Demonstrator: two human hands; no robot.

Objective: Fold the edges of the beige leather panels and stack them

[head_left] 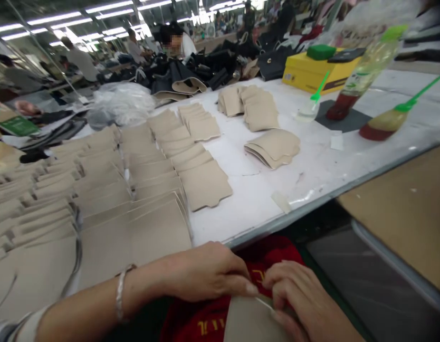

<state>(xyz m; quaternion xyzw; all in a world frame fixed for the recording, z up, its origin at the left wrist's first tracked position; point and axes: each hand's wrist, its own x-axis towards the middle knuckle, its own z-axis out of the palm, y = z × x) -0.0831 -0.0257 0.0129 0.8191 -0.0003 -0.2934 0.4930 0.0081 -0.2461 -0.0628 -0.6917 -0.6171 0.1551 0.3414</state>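
Low in the view, over a red cloth [191, 320] with yellow lettering, a beige leather-like panel [250, 320] is held between both hands. My left hand [209, 273], a bracelet on its wrist, pinches the panel's upper edge with the thumb on top. My right hand [301, 294] has its fingers curled around the right side of the same edge. A thin pale line runs along that edge between the hands. The panel's lower part runs out of the frame. Just beyond the left forearm lie overlapping rows of similar beige panels [134, 232].
On the white table [241, 190] stand squeeze bottles with green nozzles, one pale [309, 111] and one with red-brown liquid [382, 126]. A taller bottle [366, 73] and a yellow box [305, 71] are near. A small beige stack [273, 145] lies mid-table. Other people work farther back.
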